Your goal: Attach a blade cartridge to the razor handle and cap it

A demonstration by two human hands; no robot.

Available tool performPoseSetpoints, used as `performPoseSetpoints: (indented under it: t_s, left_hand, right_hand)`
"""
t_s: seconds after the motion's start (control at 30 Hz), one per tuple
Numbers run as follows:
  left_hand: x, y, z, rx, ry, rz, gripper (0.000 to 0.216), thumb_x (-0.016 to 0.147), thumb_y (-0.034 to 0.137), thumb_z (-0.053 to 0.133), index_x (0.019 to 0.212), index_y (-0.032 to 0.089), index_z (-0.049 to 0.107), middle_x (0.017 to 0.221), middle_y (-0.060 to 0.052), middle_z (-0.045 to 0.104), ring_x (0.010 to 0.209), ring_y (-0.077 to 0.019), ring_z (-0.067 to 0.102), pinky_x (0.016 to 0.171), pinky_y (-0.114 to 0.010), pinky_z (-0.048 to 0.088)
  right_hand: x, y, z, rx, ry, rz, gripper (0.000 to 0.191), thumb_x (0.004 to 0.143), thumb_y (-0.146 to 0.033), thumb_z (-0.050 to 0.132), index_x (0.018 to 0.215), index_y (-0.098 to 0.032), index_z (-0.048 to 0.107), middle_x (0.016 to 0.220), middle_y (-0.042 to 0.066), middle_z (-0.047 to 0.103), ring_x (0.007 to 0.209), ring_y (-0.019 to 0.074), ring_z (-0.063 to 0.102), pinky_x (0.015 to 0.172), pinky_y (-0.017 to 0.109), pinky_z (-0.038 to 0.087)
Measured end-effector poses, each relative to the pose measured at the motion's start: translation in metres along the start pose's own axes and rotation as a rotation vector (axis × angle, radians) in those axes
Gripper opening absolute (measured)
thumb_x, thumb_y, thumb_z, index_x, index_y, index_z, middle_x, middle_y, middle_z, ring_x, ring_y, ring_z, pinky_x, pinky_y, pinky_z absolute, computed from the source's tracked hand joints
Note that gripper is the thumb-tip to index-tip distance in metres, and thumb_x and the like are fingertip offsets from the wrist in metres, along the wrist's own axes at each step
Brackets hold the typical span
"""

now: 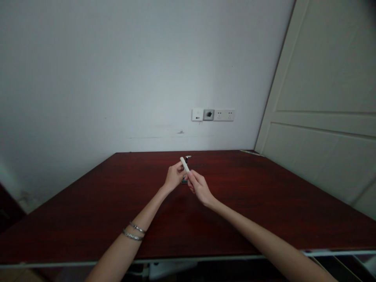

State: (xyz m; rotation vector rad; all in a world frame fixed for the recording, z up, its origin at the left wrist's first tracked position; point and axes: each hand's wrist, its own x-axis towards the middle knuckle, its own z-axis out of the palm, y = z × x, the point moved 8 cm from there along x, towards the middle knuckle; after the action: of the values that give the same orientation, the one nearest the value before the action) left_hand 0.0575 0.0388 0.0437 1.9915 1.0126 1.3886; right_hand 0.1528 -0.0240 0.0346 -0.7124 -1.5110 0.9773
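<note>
Both my hands meet over the middle of a dark red wooden table (88, 211). My right hand (199, 187) is closed round the lower end of a small white stick-shaped object (185, 164), which points up and to the left. The fingers of my left hand (174, 176) are pinched at the same object from the left. Two thin bracelets sit on my left forearm. A small dark thing (185, 181) shows just under my hands; I cannot make out what it is. Beyond my hands a small dark and silver item (188, 157) lies on the table.
A white wall stands behind the table, with a row of sockets and a switch (213, 114). A pale door (323, 117) runs along the right side. The table's near edge has a light strip (176, 259).
</note>
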Motion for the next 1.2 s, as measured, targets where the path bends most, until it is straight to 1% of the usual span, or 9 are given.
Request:
performPoseSetpoints:
  t_s: [0.1, 0.2, 0.37, 0.47, 0.67, 0.87, 0.93, 1.07, 1.2]
  left_hand:
    - [0.001, -0.005, -0.009, 0.063, 0.093, -0.031, 0.018, 0.069, 0.021, 0.06, 0.085, 0.014, 0.064, 0.065, 0.0, 0.064, 0.058, -0.0126, 0.058, 0.055, -0.02, 0.042]
    - [0.002, -0.009, -0.014, 0.12, 0.152, -0.047, 0.022, 0.07, 0.025, 0.063, 0.09, 0.016, 0.066, 0.072, -0.004, 0.068, 0.063, -0.0153, 0.062, 0.057, -0.022, 0.044]
    - [0.001, -0.007, -0.015, 0.108, 0.171, -0.01, 0.027, 0.071, 0.025, 0.064, 0.097, 0.018, 0.067, 0.086, -0.006, 0.07, 0.076, -0.0196, 0.065, 0.064, -0.025, 0.047]
    - [0.001, -0.006, -0.014, 0.126, 0.167, -0.018, 0.028, 0.071, 0.022, 0.064, 0.098, 0.02, 0.067, 0.086, -0.006, 0.07, 0.079, -0.0213, 0.066, 0.068, -0.027, 0.048]
    - [0.0, -0.008, -0.014, 0.15, 0.166, -0.015, 0.027, 0.072, 0.022, 0.063, 0.098, 0.019, 0.067, 0.087, -0.006, 0.07, 0.079, -0.0216, 0.065, 0.067, -0.027, 0.047]
    - [-0.001, -0.013, -0.02, 0.155, 0.186, -0.047, 0.024, 0.071, 0.024, 0.064, 0.094, 0.018, 0.068, 0.076, -0.005, 0.069, 0.069, -0.0187, 0.064, 0.063, -0.025, 0.045]
    - [-0.001, -0.01, -0.019, 0.165, 0.175, -0.036, 0.022, 0.07, 0.023, 0.064, 0.091, 0.018, 0.069, 0.076, -0.004, 0.069, 0.069, -0.0185, 0.063, 0.064, -0.025, 0.045]
    - [-0.002, -0.002, -0.016, 0.183, 0.155, -0.014, 0.019, 0.069, 0.022, 0.065, 0.088, 0.018, 0.069, 0.075, -0.005, 0.069, 0.07, -0.0196, 0.063, 0.065, -0.026, 0.044]
    - [-0.004, 0.006, -0.014, 0.21, 0.121, 0.002, 0.019, 0.07, 0.021, 0.064, 0.088, 0.019, 0.069, 0.076, -0.005, 0.069, 0.072, -0.0202, 0.063, 0.066, -0.026, 0.043]
  right_hand:
    - [0.008, -0.017, -0.012, -0.22, 0.052, -0.105, 0.035, 0.087, -0.047, 0.039, 0.072, -0.018, 0.053, 0.054, -0.003, 0.041, 0.048, 0.0089, 0.036, 0.045, 0.02, 0.027]
    - [0.015, -0.026, -0.018, -0.356, 0.074, -0.18, 0.034, 0.088, -0.044, 0.038, 0.072, -0.019, 0.055, 0.056, -0.002, 0.045, 0.052, 0.0105, 0.04, 0.05, 0.022, 0.03]
    - [0.022, -0.014, -0.032, -0.441, 0.066, -0.158, 0.037, 0.088, -0.046, 0.037, 0.071, -0.019, 0.056, 0.053, -0.003, 0.045, 0.051, 0.0111, 0.04, 0.051, 0.022, 0.029]
    - [0.022, -0.009, -0.04, -0.493, 0.064, -0.151, 0.038, 0.087, -0.046, 0.037, 0.07, -0.019, 0.056, 0.051, -0.004, 0.042, 0.048, 0.0105, 0.038, 0.049, 0.022, 0.027]
    - [0.025, -0.009, -0.04, -0.443, 0.096, -0.166, 0.038, 0.088, -0.047, 0.036, 0.069, -0.018, 0.054, 0.053, -0.004, 0.044, 0.048, 0.0101, 0.039, 0.049, 0.022, 0.028]
    - [0.034, 0.0, -0.064, -0.313, 0.24, -0.114, 0.041, 0.084, -0.053, 0.039, 0.066, -0.018, 0.052, 0.052, -0.004, 0.041, 0.046, 0.0097, 0.036, 0.045, 0.021, 0.026]
    - [0.031, -0.003, -0.062, -0.319, 0.207, -0.129, 0.04, 0.085, -0.051, 0.038, 0.067, -0.018, 0.052, 0.052, -0.004, 0.041, 0.047, 0.0099, 0.036, 0.046, 0.021, 0.027]
    - [0.024, -0.012, -0.044, -0.391, 0.113, -0.165, 0.037, 0.087, -0.046, 0.038, 0.067, -0.018, 0.053, 0.053, -0.004, 0.042, 0.049, 0.0099, 0.037, 0.048, 0.021, 0.027]
    - [0.025, -0.01, -0.034, -0.485, 0.061, -0.174, 0.035, 0.089, -0.041, 0.036, 0.069, -0.018, 0.054, 0.053, -0.004, 0.043, 0.049, 0.0101, 0.039, 0.05, 0.022, 0.027]
